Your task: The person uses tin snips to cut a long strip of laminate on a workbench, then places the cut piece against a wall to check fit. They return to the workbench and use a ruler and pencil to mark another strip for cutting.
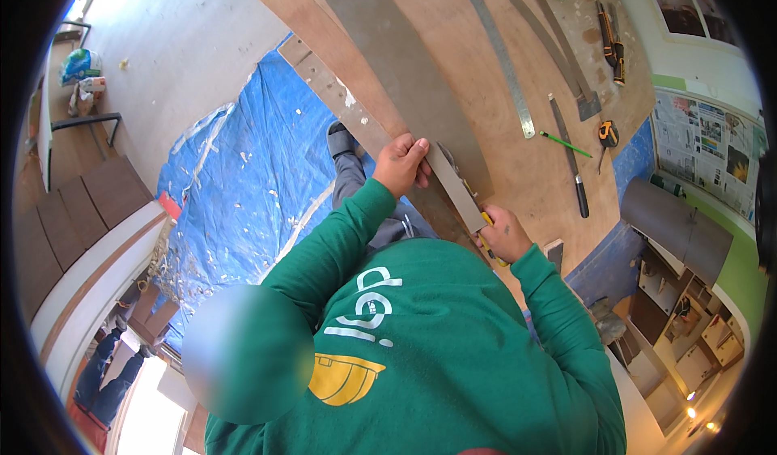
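Note:
At the middle, my left hand (405,164) is closed on the upper end of a pale grey strip (453,188), which lies along the edge of a plywood work surface (510,196). My right hand (505,232) is wrapped round a yellow-handled tool (489,218) at the strip's lower end; the tool's working part is mostly hidden. Beside them lies a long brown-grey board (388,58). Further right on the plywood are a metal straightedge (498,58), a long black-handled tool (579,192), a green pencil (565,144) and a tape measure (608,134).
Utility knives (611,46) and brown strips (554,42) lie at the back right. A blue tarp (243,180) covers floor to my left. A rolled dark sheet (672,220) is at right. Another person's legs (105,374) show at lower left, near a bench (69,220).

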